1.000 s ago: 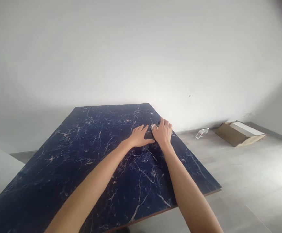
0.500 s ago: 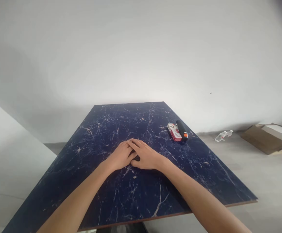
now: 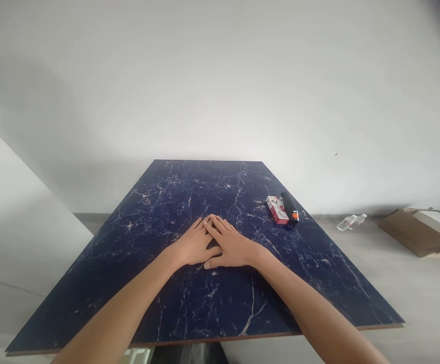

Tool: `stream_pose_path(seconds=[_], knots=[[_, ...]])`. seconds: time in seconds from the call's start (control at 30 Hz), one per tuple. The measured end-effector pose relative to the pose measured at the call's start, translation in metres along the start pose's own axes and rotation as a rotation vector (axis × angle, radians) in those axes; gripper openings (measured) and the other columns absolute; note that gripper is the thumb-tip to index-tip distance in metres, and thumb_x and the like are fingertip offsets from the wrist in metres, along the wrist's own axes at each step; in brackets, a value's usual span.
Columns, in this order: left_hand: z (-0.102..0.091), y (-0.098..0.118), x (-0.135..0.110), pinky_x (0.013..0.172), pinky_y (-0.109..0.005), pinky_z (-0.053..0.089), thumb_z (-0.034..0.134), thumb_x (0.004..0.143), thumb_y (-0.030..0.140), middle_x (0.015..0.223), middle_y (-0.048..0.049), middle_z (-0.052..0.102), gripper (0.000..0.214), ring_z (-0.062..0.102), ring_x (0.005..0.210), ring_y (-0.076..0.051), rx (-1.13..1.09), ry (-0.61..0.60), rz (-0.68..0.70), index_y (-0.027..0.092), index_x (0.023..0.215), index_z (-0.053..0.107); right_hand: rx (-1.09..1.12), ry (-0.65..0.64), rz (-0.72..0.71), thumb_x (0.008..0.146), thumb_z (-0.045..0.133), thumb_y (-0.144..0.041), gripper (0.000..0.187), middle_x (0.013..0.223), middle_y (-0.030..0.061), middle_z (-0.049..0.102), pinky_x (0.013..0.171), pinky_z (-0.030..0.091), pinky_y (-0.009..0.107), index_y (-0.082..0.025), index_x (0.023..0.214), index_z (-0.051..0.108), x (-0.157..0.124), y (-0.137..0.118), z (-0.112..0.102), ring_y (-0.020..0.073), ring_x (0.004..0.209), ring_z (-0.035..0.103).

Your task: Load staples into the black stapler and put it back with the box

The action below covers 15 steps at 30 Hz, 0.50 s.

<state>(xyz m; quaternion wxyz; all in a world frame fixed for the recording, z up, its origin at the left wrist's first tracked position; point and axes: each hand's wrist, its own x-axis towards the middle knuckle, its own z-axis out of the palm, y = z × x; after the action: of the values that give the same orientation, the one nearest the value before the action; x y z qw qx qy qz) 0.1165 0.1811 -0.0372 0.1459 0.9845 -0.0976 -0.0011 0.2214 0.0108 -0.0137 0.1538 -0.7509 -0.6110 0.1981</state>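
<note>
Both hands lie flat, palms down, on the dark blue marble-patterned table. My left hand has its fingers stretched forward and holds nothing I can see. Against it rests my right hand, also flat, with its fingers spread. Their fingertips and thumbs overlap in the middle, leaving a small gap where the tabletop shows. Farther off to the right, a small red and white box lies beside a black cylinder with an orange patch. Neither hand touches these two items.
A pale wall stands behind the table's far edge. On the floor to the right lie a crumpled clear plastic bottle and a brown cardboard box. A white panel or wall rises at the left.
The camera view has shifted slightly. My hands now lie flatter, with the fingers more stretched and spread. The box and cylinder stay in place on the table.
</note>
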Motion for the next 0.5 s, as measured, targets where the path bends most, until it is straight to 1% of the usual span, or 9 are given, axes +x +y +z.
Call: stream_pose_path(seconds=[0.1, 0.17, 0.27, 0.33, 0.4, 0.43, 0.5], knots=[[0.000, 0.001, 0.001, 0.124, -0.054, 0.006, 0.036, 0.099, 0.061, 0.167, -0.0003, -0.002, 0.074, 0.001, 0.154, -0.032, 0.013, -0.017, -0.017, 0.034, 0.161, 0.005, -0.024, -0.001, 0.002, 0.076, 0.054, -0.084, 0.118, 0.165, 0.0019, -0.019, 0.123, -0.004, 0.052, -0.029, 0.160, -0.009, 0.000, 0.000, 0.001, 0.0337, 0.152, -0.014], [-0.002, 0.002, 0.002, 0.124, -0.054, 0.009, 0.037, 0.099, 0.061, 0.167, -0.0013, 0.005, 0.072, 0.005, 0.154, -0.032, 0.018, 0.005, -0.007, 0.033, 0.161, 0.010, -0.028, 0.023, -0.003, 0.075, 0.055, -0.084, 0.118, 0.166, 0.0032, -0.014, 0.123, -0.004, 0.051, -0.029, 0.161, -0.005, 0.001, 0.002, 0.002, 0.0337, 0.152, -0.011], [-0.006, 0.003, 0.004, 0.121, -0.055, 0.019, 0.036, 0.101, 0.057, 0.164, -0.0019, 0.025, 0.061, 0.019, 0.152, -0.031, 0.013, 0.079, 0.019, 0.035, 0.157, 0.027, -0.028, 0.099, -0.033, 0.074, 0.058, -0.083, 0.117, 0.168, 0.0065, 0.000, 0.124, 0.000, 0.052, -0.028, 0.162, 0.005, 0.003, 0.006, 0.002, 0.0335, 0.153, 0.001], [-0.008, 0.003, 0.006, 0.118, -0.055, 0.027, 0.033, 0.104, 0.051, 0.156, -0.0006, 0.042, 0.049, 0.033, 0.147, -0.030, 0.008, 0.129, 0.035, 0.036, 0.149, 0.044, -0.027, 0.164, -0.060, 0.077, 0.059, -0.079, 0.110, 0.167, 0.0079, 0.012, 0.124, 0.004, 0.052, -0.028, 0.162, 0.011, 0.005, 0.008, 0.001, 0.0323, 0.153, 0.012], [-0.009, 0.003, 0.008, 0.115, -0.053, 0.034, 0.031, 0.106, 0.044, 0.145, 0.0000, 0.056, 0.043, 0.045, 0.139, -0.029, -0.001, 0.169, 0.053, 0.036, 0.138, 0.058, -0.025, 0.213, -0.080, 0.081, 0.061, -0.073, 0.101, 0.165, 0.0083, 0.020, 0.124, 0.009, 0.053, -0.030, 0.161, 0.015, 0.005, 0.009, 0.000, 0.0311, 0.151, 0.021], [-0.010, 0.004, 0.009, 0.114, -0.053, 0.036, 0.031, 0.106, 0.042, 0.141, -0.0004, 0.059, 0.042, 0.048, 0.135, -0.028, -0.009, 0.188, 0.060, 0.035, 0.135, 0.062, -0.024, 0.228, -0.083, 0.082, 0.062, -0.070, 0.100, 0.165, 0.0086, 0.021, 0.123, 0.012, 0.053, -0.030, 0.161, 0.015, 0.005, 0.009, 0.000, 0.0312, 0.150, 0.023], [-0.012, 0.005, 0.010, 0.115, -0.051, 0.037, 0.035, 0.106, 0.039, 0.142, -0.0028, 0.059, 0.041, 0.048, 0.136, -0.028, -0.016, 0.249, 0.071, 0.031, 0.136, 0.061, -0.034, 0.261, -0.088, 0.082, 0.064, -0.068, 0.101, 0.165, 0.0090, 0.018, 0.122, 0.016, 0.054, -0.030, 0.161, 0.014, 0.003, 0.006, -0.002, 0.0322, 0.150, 0.022]])
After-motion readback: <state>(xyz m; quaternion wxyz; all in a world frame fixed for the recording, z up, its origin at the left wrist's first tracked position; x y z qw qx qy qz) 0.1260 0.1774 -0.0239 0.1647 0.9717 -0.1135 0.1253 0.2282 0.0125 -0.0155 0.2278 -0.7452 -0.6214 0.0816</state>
